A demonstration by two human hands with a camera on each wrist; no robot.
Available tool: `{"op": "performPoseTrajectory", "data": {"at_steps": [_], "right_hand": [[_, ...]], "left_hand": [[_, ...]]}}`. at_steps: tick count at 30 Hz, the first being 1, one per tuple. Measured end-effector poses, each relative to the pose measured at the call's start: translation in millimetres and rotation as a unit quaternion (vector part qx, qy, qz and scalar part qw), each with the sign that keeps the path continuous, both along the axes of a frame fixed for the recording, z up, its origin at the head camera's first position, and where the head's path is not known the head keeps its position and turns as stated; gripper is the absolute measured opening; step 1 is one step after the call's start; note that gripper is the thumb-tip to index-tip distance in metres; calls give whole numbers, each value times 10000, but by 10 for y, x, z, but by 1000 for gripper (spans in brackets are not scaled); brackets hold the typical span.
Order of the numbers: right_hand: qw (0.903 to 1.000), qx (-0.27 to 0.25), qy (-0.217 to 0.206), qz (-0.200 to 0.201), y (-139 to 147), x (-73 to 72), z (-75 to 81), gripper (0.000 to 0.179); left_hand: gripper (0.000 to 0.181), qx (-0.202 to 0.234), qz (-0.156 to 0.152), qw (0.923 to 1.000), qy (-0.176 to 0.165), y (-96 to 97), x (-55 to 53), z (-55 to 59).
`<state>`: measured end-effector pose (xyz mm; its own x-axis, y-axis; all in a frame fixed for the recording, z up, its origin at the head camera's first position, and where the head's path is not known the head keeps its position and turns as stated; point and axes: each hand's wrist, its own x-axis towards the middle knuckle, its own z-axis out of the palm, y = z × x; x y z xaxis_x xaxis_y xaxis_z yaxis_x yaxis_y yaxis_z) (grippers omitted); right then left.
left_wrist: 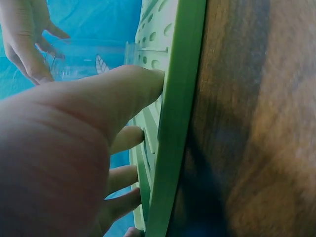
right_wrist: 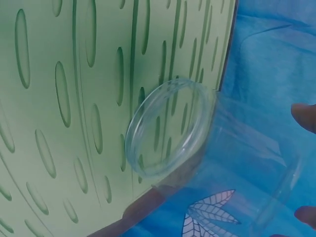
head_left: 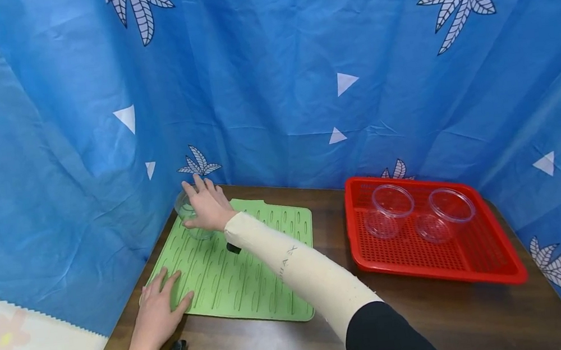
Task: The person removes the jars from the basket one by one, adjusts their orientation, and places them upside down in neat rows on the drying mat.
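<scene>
A clear plastic cup (head_left: 201, 233) stands on the far left corner of a green ridged drying mat (head_left: 250, 279). My right hand (head_left: 207, 207) is over the cup's upper end with its fingers spread. In the right wrist view, fingertips (right_wrist: 305, 117) show at the right edge, apart from the clear cup (right_wrist: 136, 148), whose round lower end is on the mat. My left hand (head_left: 157, 316) rests its extended fingers on the mat's near left edge. From the left wrist, the thumb (left_wrist: 143, 76) touches the mat's green rim (left_wrist: 185, 79).
On the right is a red plastic basket (head_left: 432, 274) with a perforated floor. Two clear cups, one on the left (head_left: 391, 216) and one on the right (head_left: 449, 219), stand inside it. A blue patterned curtain (head_left: 272, 85) hangs behind the brown wooden table (head_left: 338, 248).
</scene>
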<state>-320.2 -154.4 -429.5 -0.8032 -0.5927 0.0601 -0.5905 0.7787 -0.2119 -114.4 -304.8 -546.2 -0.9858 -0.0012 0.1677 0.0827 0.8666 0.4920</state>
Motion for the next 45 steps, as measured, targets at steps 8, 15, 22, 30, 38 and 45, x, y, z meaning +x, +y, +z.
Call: {"op": "performPoseTrajectory", "data": {"at_steps": [8, 15, 22, 30, 38, 45], "right_hand": [[9996, -52, 192, 184, 125, 182, 206, 115], [9987, -318, 329, 201, 318, 297, 375, 117], [9949, -903, 414, 147, 708, 324, 551, 115], [9837, -1721, 525, -2, 1227, 387, 858, 116], [9713, -2243, 754, -233, 1738, 479, 1114, 122], [9575, -2608, 982, -743, 2226, 500, 1306, 123]], "left_hand": [[66, -65, 45, 10000, 11, -14, 44, -41], [66, -39, 10, 10000, 78, -21, 54, -84], [69, -39, -121, 9999, 41, -9, 26, -93], [71, 29, -182, 9998, 2, -16, -13, -72], [72, 4, -149, 9998, -133, -19, -24, -66], [72, 6, -189, 9997, -156, 16, -45, -72]]}}
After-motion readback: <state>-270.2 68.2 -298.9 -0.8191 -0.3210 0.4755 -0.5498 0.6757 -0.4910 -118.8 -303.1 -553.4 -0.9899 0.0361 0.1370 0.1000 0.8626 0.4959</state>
